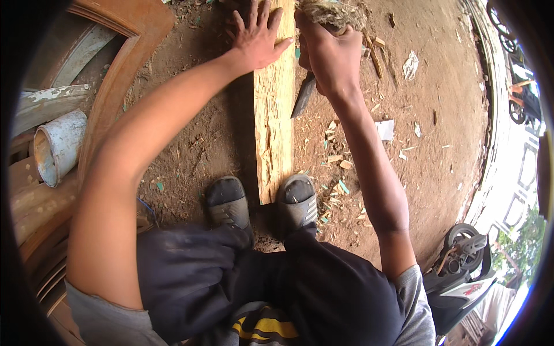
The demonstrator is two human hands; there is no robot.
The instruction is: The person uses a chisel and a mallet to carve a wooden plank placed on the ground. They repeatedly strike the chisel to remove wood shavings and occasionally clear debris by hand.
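Observation:
A pale wooden plank (276,121) lies lengthwise on the dirt ground, its near end between my two shoes. My left hand (255,33) rests flat on the plank's far part, fingers spread, pressing it down. My right hand (326,55) is closed around the handle of a knife-like blade (303,97), whose dark metal points down along the plank's right edge. A frayed fibrous bundle (334,12) sits just beyond my right hand. The plank's right edge looks rough and chipped.
Wood chips (337,161) and scraps of paper litter the dirt right of the plank. A curved wooden frame (115,69) and a whitish cylinder (57,147) lie at the left. A parked motorbike (461,265) stands at the lower right.

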